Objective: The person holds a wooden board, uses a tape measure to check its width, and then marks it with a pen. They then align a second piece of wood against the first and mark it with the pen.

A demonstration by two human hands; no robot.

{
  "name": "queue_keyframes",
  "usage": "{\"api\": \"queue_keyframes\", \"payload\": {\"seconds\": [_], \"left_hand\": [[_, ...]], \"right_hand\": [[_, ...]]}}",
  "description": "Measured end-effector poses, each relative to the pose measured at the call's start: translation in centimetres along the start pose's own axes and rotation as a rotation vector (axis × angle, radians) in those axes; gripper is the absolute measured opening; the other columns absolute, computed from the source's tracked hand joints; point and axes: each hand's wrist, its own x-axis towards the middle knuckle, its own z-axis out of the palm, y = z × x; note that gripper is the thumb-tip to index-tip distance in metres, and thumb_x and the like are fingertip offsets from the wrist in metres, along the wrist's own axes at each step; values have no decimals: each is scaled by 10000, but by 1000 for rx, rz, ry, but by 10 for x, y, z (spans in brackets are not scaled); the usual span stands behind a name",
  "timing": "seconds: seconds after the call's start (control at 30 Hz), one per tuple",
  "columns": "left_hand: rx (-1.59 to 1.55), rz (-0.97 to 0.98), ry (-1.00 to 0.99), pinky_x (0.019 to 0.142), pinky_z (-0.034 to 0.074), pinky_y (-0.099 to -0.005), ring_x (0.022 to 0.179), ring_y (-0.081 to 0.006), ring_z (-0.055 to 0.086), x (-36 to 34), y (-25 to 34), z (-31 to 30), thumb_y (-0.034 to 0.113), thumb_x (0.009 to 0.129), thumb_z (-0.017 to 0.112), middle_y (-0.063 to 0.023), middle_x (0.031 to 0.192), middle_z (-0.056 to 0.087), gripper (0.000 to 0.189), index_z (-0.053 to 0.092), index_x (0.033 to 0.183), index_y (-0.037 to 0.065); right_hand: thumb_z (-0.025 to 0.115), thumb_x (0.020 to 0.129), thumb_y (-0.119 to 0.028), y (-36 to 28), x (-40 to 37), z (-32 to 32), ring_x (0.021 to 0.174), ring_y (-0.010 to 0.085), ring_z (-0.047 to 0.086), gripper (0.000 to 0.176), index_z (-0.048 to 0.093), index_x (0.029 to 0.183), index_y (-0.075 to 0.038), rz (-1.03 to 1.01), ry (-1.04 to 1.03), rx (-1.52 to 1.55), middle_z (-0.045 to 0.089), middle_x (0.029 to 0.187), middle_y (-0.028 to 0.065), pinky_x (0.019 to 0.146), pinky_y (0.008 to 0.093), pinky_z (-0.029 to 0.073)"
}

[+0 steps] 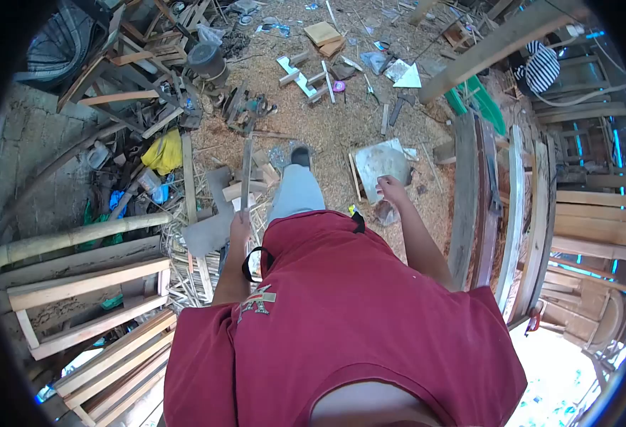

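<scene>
My left hand (240,226) is closed around the lower end of a long, narrow, flat grey strip (247,173), held upright at my left side. Whether the strip is wood or metal I cannot tell. On my right, my right hand (393,189) hangs forward with its fingers curled in; what they hold, if anything, is hidden. Beyond that hand, overlapping it in this view, lies a pale dusty board (378,158) on the ground. One leg in light grey trousers (300,191) and a dark shoe (300,156) show between my hands.
Wood shavings cover the ground (313,117). Ahead lie wood offcuts (324,34) and a white notched piece (296,77). A dark bucket (208,62) and a yellow cloth (162,152) are left. Upright planks (464,192) stand right, near a person in a striped top (540,67).
</scene>
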Motion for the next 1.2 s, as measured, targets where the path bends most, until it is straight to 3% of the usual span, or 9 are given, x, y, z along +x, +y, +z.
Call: {"api": "queue_keyframes", "payload": {"seconds": [0.13,0.2,0.33,0.5,0.73,0.8,0.97,1.1,1.2], "left_hand": [[87,156,-18,479,467,-389,519,-229,565,97,39,21,511,1061,430,-86,661,569,519,616,1008,30],[167,251,54,517,458,-412,542,-236,576,149,71,41,510,1065,419,-97,670,571,515,617,1029,36],[144,15,-173,478,462,-380,524,-213,571,219,196,54,508,1064,424,-85,672,578,502,592,974,43],[-52,-29,-352,426,428,-337,489,-161,538,306,283,85,520,1058,418,-43,649,560,486,573,923,79],[105,13,-264,602,500,-394,635,-247,649,371,331,140,534,1038,428,-106,744,666,537,662,984,53],[177,65,-200,588,486,-394,619,-229,627,383,320,154,516,1034,443,-100,734,638,502,643,960,62],[303,59,42,761,483,-475,774,-341,654,360,359,178,488,1036,435,-181,796,657,494,649,959,50],[269,-59,31,847,482,-487,944,-375,667,413,318,215,432,1059,451,-198,925,685,435,610,1087,28],[58,-218,57,849,478,-465,930,-322,648,424,391,224,364,1055,516,-185,949,669,371,601,1148,15]], "right_hand": [[597,991,-322,-53,27,-4,867,198,689,378,658,1197,-11,-38,50,93,717,1004,119,747,344,538],[586,1007,-292,9,63,-15,877,188,695,355,638,1224,-16,-1,119,2,713,1041,123,701,315,527],[559,1000,-248,134,81,-54,757,168,667,292,686,1112,-9,188,214,-85,712,908,94,629,318,512],[528,1001,-270,11,55,-113,715,163,666,294,689,1011,-24,319,412,-144,707,852,74,591,335,509],[562,981,-299,-172,254,-177,753,180,694,308,664,1037,-13,207,309,-127,723,897,102,633,331,544],[567,975,-288,-181,357,-186,769,181,694,295,665,1041,-17,111,153,-394,729,920,98,658,322,546],[587,963,-287,-296,507,-106,794,170,696,279,679,1027,-31,22,-118,-218,731,932,80,678,320,543],[593,918,-268,-263,619,-38,864,278,737,326,714,1004,22,-1,-322,-368,737,972,195,805,401,574],[584,915,-260,-190,690,9,993,359,714,314,721,1042,-8,-86,-353,-857,726,1072,224,895,447,552]]}}
